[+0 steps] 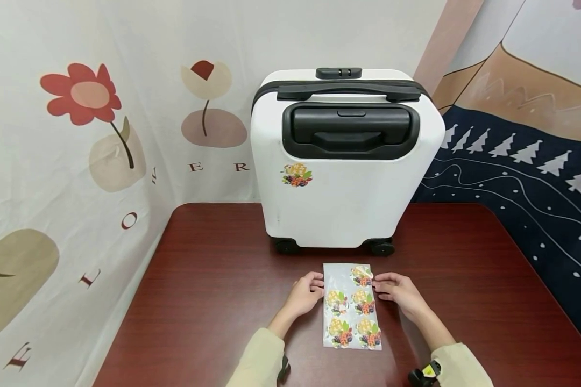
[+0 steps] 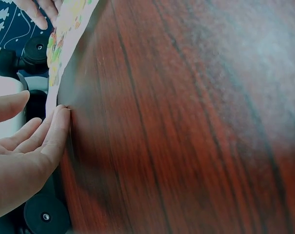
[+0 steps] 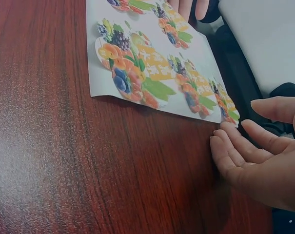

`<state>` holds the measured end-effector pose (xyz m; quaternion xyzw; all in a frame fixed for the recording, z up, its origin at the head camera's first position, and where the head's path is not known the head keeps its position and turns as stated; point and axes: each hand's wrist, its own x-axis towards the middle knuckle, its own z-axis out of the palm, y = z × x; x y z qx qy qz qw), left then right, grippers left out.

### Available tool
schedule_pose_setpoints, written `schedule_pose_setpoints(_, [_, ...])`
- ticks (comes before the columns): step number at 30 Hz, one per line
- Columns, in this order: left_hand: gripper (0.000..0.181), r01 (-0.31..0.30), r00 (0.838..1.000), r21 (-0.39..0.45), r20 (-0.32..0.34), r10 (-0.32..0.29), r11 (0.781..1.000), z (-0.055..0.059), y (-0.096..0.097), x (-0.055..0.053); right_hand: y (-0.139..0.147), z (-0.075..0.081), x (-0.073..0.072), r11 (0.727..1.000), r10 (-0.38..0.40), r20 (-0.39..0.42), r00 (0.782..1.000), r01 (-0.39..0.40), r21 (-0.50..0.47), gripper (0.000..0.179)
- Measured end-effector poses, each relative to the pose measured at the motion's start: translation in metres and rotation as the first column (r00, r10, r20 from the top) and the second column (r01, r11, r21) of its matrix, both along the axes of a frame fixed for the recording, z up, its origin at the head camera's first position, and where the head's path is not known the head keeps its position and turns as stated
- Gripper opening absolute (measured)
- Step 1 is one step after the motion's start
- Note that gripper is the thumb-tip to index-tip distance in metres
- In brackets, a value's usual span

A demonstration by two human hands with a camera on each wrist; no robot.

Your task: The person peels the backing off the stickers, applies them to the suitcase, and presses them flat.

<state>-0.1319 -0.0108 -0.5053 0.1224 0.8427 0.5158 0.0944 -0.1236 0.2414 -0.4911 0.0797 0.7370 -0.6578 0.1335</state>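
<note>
A white sheet of stickers (image 1: 337, 273) lies on the table before me, with several fruit-cluster stickers (image 1: 363, 302) on it. The sheet's upper left part is bare. My left hand (image 1: 302, 296) has its fingertips at the sheet's left edge, fingers loosely bent. Across from it, my right hand (image 1: 403, 294) touches or nearly touches the right edge by the top sticker (image 3: 224, 103). Neither hand grips anything. Behind the sheet stands a white suitcase (image 1: 339, 207), upright on its wheels. One fruit sticker (image 1: 296, 175) is on its front, below the handle recess at left.
The dark red wooden table (image 1: 213, 301) extends to both sides of the sheet. Black wheels (image 1: 285, 246) of the suitcase rest just beyond the sheet's top edge. A flower-printed curtain (image 1: 145, 91) hangs behind and left; a navy tree-patterned cloth (image 1: 508, 183) is at right.
</note>
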Motion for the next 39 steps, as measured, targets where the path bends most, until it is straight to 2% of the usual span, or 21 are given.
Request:
schedule_pose_setpoints(12, [0.025, -0.015, 1.0, 0.009, -0.017, 0.015, 1.0, 0.001, 0.001, 0.0, 0.0, -0.001, 0.001, 0.998, -0.036, -0.004, 0.999, 0.036, -0.043, 0.029])
schedule_pose_setpoints(21, [0.022, -0.055, 0.997, 0.016, -0.051, 0.056, 0.998, 0.006, 0.002, 0.0, -0.003, -0.001, 0.001, 0.999, -0.053, -0.022, 0.998, 0.053, -0.001, 0.025])
schedule_pose_setpoints(26, [0.02, -0.086, 0.996, 0.044, -0.032, 0.087, 0.995, 0.009, 0.002, 0.0, -0.005, 0.0, 0.0, 0.998, -0.064, -0.043, 0.997, 0.065, 0.028, 0.024])
schedule_pose_setpoints(32, [0.016, -0.098, 0.995, 0.105, -0.019, 0.1, 0.99, 0.013, 0.001, -0.002, -0.008, 0.006, 0.0, 0.997, -0.06, -0.057, 0.997, 0.062, 0.036, 0.026])
schedule_pose_setpoints(39, [0.004, -0.085, 0.994, 0.139, -0.049, 0.093, 0.987, 0.019, -0.001, -0.005, -0.008, 0.019, 0.002, 0.999, -0.021, -0.106, 0.994, 0.026, 0.039, 0.026])
